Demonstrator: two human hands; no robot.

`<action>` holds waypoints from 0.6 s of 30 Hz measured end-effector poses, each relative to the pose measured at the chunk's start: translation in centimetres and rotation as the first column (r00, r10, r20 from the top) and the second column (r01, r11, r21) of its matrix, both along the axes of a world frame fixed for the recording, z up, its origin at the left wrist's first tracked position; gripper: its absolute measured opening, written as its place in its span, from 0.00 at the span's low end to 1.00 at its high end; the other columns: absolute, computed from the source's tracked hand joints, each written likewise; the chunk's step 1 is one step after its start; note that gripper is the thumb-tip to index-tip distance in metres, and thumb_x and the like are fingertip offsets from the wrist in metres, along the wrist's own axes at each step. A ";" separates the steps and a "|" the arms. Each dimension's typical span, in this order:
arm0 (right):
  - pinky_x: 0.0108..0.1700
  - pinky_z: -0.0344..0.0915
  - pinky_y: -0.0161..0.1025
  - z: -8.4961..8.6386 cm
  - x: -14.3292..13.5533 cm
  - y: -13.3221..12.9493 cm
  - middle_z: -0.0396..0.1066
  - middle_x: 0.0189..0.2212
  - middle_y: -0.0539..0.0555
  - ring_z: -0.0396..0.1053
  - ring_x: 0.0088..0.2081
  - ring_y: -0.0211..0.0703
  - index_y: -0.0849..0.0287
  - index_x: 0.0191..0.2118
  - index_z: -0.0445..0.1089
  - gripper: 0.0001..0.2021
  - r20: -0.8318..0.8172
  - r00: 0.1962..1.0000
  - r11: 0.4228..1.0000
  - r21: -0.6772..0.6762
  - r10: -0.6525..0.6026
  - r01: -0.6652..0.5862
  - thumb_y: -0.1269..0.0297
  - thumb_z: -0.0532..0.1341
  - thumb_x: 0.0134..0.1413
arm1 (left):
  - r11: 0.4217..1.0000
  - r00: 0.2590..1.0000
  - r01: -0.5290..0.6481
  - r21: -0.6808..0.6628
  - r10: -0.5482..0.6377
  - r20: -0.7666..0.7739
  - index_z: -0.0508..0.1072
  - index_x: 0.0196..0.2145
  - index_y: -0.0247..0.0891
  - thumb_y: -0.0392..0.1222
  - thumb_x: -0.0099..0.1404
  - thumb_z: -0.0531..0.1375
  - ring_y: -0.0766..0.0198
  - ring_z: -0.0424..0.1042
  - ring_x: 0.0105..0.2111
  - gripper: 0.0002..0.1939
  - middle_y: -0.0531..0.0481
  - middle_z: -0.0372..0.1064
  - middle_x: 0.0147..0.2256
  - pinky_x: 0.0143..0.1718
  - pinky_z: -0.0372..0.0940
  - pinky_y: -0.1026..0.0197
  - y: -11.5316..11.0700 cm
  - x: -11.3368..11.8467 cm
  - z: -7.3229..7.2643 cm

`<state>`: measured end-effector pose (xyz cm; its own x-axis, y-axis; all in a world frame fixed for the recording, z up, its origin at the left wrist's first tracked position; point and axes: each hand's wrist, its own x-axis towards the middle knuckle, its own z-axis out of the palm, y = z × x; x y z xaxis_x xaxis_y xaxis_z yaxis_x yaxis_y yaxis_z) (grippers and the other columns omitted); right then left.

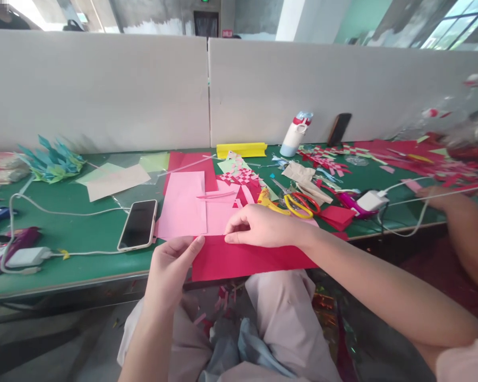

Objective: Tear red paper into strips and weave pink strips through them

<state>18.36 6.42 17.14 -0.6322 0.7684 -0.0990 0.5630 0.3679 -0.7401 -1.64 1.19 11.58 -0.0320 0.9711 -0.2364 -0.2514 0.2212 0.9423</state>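
A red sheet of paper hangs slightly over the table's front edge. My left hand grips its left top corner between thumb and curled fingers. Along the paper's top edge, my right hand is closed in a pinch, thumb and fingertips together at the rim. Just beyond lie pink sheets with a thin pink strip on top. Woven red and pink paper rests behind them. Yellow-handled scissors and an orange-handled pair are right of my right hand.
A phone with a white cable lies left. Teal folded paper stands farther back. A white bottle leans near the grey partition. At right, another person's hand is beside a white charger.
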 end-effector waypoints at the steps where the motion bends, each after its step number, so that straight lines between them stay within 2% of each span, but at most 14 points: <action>1: 0.30 0.57 0.33 -0.1 -0.1 0.0 0.73 0.26 0.50 0.66 0.27 0.35 0.61 0.29 0.75 0.08 -0.007 1.000 1.000 -0.005 0.009 -0.009 0.63 0.60 0.51 | 1.000 1.000 0.019 -0.010 -0.019 -0.004 0.79 0.30 0.36 0.48 0.48 0.70 0.61 0.73 0.24 0.14 0.49 0.75 0.22 0.25 0.68 0.62 0.0 0.0 0.0; 5: 0.29 0.57 0.32 -0.6 -0.8 -0.1 0.71 0.25 0.49 0.65 0.27 0.34 0.60 0.29 0.74 0.08 -0.008 0.999 0.999 -0.007 0.053 -0.053 0.63 0.60 0.51 | 0.991 0.993 0.113 -0.076 -0.116 -0.028 0.80 0.32 0.36 0.48 0.47 0.70 0.60 0.73 0.24 0.16 0.48 0.75 0.24 0.25 0.69 0.61 0.3 0.3 -0.4; 9: 0.30 0.58 0.32 -1.2 -1.0 0.1 0.71 0.24 0.49 0.65 0.27 0.34 0.62 0.29 0.74 0.09 -0.011 0.997 0.997 -0.044 0.070 -0.071 0.62 0.61 0.51 | 0.984 0.988 0.152 -0.090 -0.153 -0.009 0.80 0.30 0.36 0.47 0.47 0.70 0.60 0.73 0.24 0.15 0.47 0.76 0.24 0.25 0.68 0.62 0.4 0.4 -0.8; 13: 0.31 0.60 0.31 -1.7 -0.2 0.4 0.73 0.26 0.50 0.68 0.29 0.36 0.63 0.30 0.75 0.10 -0.020 0.997 0.987 -0.140 0.075 -0.077 0.61 0.62 0.50 | 0.982 0.990 0.139 -0.129 -0.139 0.009 0.81 0.29 0.36 0.46 0.46 0.71 0.61 0.73 0.23 0.13 0.47 0.76 0.23 0.25 0.69 0.62 0.4 0.1 -0.7; 18: 0.32 0.63 0.32 -2.1 1.3 0.6 0.75 0.26 0.51 0.70 0.29 0.36 0.62 0.30 0.76 0.09 -0.008 0.998 0.978 -0.197 0.065 -0.065 0.61 0.64 0.47 | 0.980 0.997 0.082 -0.182 -0.083 -0.001 0.81 0.28 0.36 0.45 0.42 0.72 0.61 0.73 0.22 0.14 0.48 0.75 0.21 0.24 0.69 0.63 0.6 -0.7 -0.5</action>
<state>19.70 7.01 15.01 -0.6804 0.6914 -0.2430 0.5412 0.2504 -0.8028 -2.38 1.78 11.06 0.0437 0.9116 -0.4088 -0.2176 0.4080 0.8867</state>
